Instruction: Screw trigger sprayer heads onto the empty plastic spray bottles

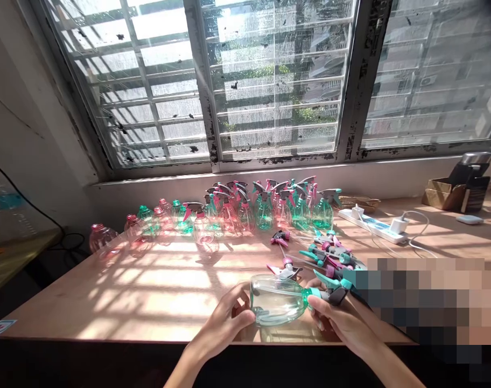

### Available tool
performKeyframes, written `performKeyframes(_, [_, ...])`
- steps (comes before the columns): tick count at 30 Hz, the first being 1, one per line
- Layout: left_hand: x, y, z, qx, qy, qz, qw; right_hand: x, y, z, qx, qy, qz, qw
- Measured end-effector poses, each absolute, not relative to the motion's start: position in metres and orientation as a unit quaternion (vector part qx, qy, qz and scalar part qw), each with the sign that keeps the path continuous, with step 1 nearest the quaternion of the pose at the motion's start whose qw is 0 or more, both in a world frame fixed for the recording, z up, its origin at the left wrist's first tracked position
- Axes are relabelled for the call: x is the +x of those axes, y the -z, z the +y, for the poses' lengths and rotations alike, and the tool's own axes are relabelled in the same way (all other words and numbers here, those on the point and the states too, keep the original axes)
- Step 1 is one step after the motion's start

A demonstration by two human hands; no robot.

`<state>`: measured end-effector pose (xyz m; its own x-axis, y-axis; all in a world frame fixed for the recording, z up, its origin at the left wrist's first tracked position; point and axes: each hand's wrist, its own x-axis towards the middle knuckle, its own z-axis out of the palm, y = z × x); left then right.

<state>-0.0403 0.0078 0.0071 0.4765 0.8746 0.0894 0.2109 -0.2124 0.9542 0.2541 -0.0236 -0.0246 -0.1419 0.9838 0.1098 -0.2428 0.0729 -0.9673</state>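
Observation:
A clear green spray bottle [278, 302] lies sideways between my hands, just above the table's front edge. Its base rests in my left hand [235, 312], whose fingers and thumb close around it. At the neck, my right hand [330, 315] grips the teal collar of the grey and teal trigger sprayer [332, 288]. A thin dip tube runs inside the bottle. Just behind it lies a pink and grey trigger sprayer [286, 268]. More loose sprayers in pink, teal and grey form a pile [330, 250] beyond my right hand.
Several bottles with sprayers fitted [264, 213] stand along the window side. Open-topped pink and green bottles [138, 237] stand at the left. A white power strip [372, 226] with plugs and cables lies right, near a cardboard box [443, 193]. Pixelation covers the right front.

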Motion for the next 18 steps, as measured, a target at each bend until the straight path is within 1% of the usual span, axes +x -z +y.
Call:
performKeyframes(3, [-0.0383, -0.0082, 0.0033, 0.693, -0.327, 0.392, 0.51, 0.2558, 0.0275, -0.0236, -0.391, -0.584, -0.484, 0.521])
performKeyframes(11, [-0.0398, -0.0084, 0.0016, 0.676, -0.332, 0.386, 0.533, 0.2516, 0.0208, -0.0233, -0.364, -0.577, -0.461, 0.567])
performKeyframes(18, [-0.0373, -0.001, 0.0074, 0.661, -0.348, 0.361, 0.558, 0.2509, 0.0186, -0.0246, -0.356, -0.572, -0.478, 0.564])
